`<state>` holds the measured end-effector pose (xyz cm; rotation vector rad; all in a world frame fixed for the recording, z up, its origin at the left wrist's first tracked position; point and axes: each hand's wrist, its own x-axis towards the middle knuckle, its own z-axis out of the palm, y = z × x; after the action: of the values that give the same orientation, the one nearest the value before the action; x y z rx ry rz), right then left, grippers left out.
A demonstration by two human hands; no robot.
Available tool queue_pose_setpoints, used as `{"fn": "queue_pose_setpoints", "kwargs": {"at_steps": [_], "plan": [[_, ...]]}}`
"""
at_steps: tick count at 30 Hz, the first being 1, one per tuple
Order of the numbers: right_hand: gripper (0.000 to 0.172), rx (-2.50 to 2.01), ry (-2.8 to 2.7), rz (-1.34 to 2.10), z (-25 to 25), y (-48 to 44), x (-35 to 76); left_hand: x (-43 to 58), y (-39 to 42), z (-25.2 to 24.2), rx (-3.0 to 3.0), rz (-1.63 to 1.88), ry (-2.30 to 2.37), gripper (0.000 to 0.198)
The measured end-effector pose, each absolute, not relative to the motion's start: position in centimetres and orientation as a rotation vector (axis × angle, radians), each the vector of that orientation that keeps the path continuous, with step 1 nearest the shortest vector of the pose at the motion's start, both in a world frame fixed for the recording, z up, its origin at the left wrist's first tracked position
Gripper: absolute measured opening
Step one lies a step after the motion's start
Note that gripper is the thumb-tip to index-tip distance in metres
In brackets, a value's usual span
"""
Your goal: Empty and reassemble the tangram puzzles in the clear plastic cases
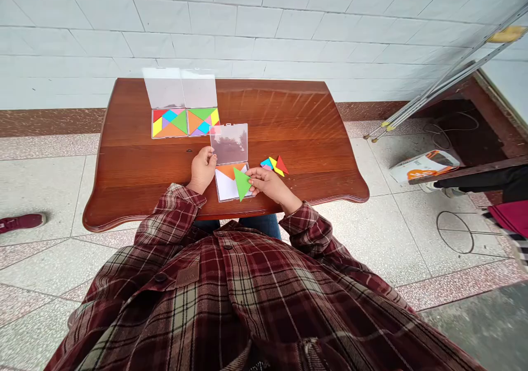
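My right hand [267, 184] pinches a green triangular tangram tile [242, 184] by one corner, holding it tilted over the white base [223, 188] of an open clear plastic case. An orange tile [229, 170] lies at the far end of that base, and the case's raised lid [229, 144] stands behind it. My left hand [203, 169] is at the case's left edge, with its fingertips against the clear plastic. Loose blue, yellow, pink and red tiles [274, 165] lie in a small heap to the right of my right hand.
Two more open cases [169, 122] filled with coloured tiles stand farther back on the polished wooden table [136, 178]. A metal ladder [445, 79] leans at the right, above a printed bag [423, 166] on the floor. A red shoe [20, 223] shows at the left.
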<state>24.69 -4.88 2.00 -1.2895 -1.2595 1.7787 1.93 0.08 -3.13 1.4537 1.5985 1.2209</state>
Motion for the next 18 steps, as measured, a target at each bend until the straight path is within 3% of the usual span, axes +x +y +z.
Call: {"fn": "queue_pose_setpoints", "kwargs": {"at_steps": [18], "plan": [[0.025,-1.310,-1.247,1.695,2.1,-5.0,21.5,2.0,0.1,-3.1,1.449,1.249,1.591,0.018]]}}
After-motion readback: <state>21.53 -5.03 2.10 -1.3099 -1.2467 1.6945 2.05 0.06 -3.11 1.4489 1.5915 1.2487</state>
